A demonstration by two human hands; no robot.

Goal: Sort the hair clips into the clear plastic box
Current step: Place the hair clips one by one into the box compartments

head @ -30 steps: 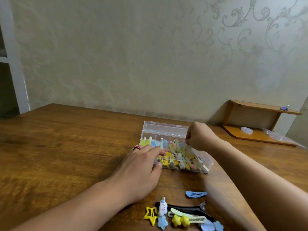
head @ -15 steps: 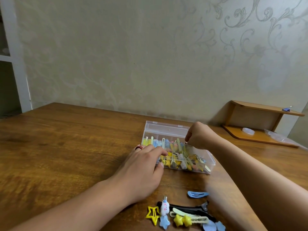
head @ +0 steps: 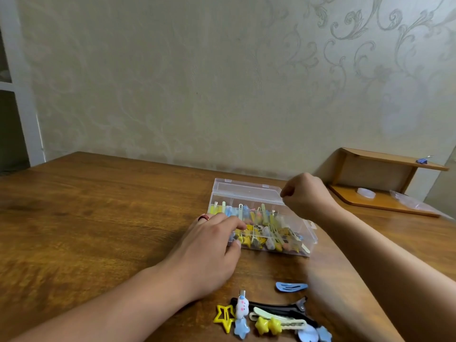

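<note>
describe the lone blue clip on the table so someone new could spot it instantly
Start at the clear plastic box in the middle of the wooden table, then come toward the camera. The blue snap clip lies flat, alone, between the box and the clip pile; it touches no other clip.

Clear glossy plastic box (head: pixel 249 193), glossy plastic hair clips (head: pixel 267 324), smooth wooden table (head: pixel 98 218)

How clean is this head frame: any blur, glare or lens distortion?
Head view: soft, even light, no harsh glare; left hand slightly motion-blurred at the fingers; clips in the box smear together; wide-angle bending shows at the table edges; near clips stay fairly sharp.
</note>
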